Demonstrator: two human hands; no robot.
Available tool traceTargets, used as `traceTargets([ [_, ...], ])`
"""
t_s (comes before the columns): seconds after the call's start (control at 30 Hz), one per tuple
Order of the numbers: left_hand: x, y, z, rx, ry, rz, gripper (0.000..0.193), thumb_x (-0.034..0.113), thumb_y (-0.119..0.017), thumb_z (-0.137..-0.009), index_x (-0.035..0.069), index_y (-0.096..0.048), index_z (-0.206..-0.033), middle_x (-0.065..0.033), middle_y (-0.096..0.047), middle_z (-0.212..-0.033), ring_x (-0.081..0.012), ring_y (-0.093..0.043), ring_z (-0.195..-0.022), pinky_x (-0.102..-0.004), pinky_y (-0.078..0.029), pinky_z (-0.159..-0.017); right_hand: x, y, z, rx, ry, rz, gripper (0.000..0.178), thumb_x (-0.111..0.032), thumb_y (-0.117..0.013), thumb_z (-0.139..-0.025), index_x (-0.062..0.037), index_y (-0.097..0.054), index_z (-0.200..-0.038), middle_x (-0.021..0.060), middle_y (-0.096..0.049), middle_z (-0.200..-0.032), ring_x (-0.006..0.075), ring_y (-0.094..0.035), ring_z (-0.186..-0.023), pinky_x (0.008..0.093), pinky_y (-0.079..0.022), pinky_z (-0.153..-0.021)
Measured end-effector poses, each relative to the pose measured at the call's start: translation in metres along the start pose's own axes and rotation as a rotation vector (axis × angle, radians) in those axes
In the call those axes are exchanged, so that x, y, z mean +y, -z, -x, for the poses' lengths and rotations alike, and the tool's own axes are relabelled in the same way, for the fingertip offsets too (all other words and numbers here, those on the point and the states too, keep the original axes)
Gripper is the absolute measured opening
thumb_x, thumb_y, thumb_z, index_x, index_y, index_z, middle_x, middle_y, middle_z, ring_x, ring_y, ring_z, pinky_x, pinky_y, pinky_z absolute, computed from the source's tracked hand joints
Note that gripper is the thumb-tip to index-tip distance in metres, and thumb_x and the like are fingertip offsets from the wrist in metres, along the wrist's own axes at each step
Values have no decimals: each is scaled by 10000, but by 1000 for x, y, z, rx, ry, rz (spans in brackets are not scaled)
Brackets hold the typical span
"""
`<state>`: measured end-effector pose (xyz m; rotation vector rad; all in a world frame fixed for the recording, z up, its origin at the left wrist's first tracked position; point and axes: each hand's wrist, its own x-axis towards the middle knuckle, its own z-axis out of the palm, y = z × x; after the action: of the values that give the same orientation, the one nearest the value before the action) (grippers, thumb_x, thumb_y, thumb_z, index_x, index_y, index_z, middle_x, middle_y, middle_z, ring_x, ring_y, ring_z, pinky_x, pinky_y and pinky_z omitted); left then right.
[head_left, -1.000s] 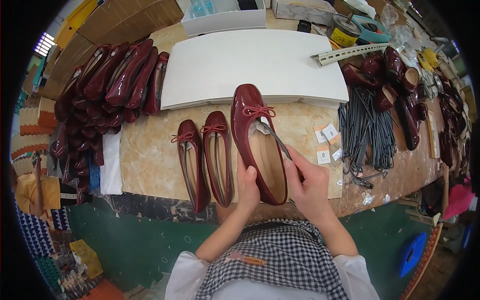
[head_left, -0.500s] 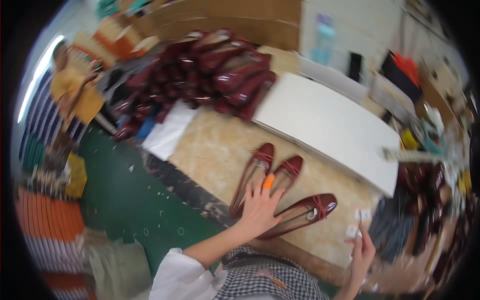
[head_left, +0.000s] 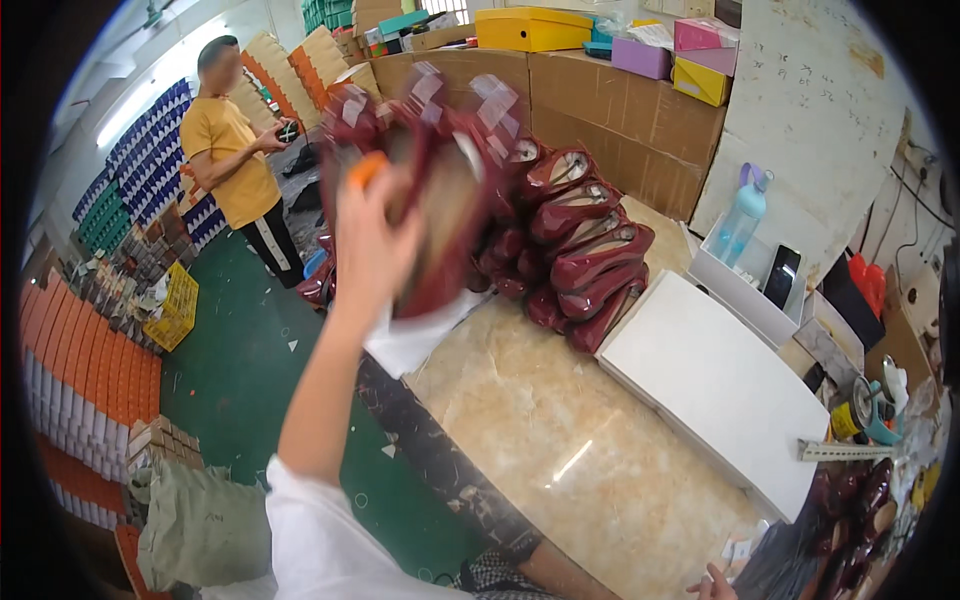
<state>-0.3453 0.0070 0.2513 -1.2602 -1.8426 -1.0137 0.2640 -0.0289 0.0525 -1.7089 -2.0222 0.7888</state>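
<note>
My left hand (head_left: pixel 375 235) is raised high over the left end of the marble-topped table (head_left: pixel 540 440). It grips a blurred bunch of dark red flat shoes (head_left: pixel 445 190), held up in front of a pile of dark red shoes (head_left: pixel 585 255) stacked at the table's far left. An orange cover sits on one fingertip. Only the fingertips of my right hand (head_left: pixel 712 583) show at the bottom edge, close to small white labels; what they hold is not visible.
A white board (head_left: pixel 720 395) lies on the table to the right, behind it a white tray (head_left: pixel 735 290) with a phone and a blue bottle (head_left: pixel 745 215). Cardboard boxes (head_left: pixel 600 100) line the back. A person in a yellow shirt (head_left: pixel 230 150) stands on the green floor among stacked shoe boxes (head_left: pixel 90 400).
My left hand has taken the shoes off the table and lifted them up toward the pile on the left. The view has swung left; my right hand has dropped to the frame's edge.
</note>
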Motion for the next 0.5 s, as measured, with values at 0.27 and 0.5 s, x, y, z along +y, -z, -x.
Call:
traceTargets([
  [0.27, -218, -153, -139, -667, -118, -88, 294, 315, -634, -777, 23, -673, -774, -219, -648, -786, -366, -635, -756, -456, -488, -728, -8, -1, 13, -71, -95, 92, 340, -264, -510, -984, -90, -596, -1263, 85, -699, -857, 173, -516, -527, 319, -439, -542],
  [0.5, -279, -100, -239, -654, 284, 532, 277, 175, -604, -882, 25, -677, -1103, -117, -695, -1008, -197, -660, -906, -283, -497, -817, 26, 31, 7, 56, -125, -29, 298, -194, -573, -865, -75, -645, -1129, 157, -662, -770, 329, -642, -707, 421, -496, -648],
])
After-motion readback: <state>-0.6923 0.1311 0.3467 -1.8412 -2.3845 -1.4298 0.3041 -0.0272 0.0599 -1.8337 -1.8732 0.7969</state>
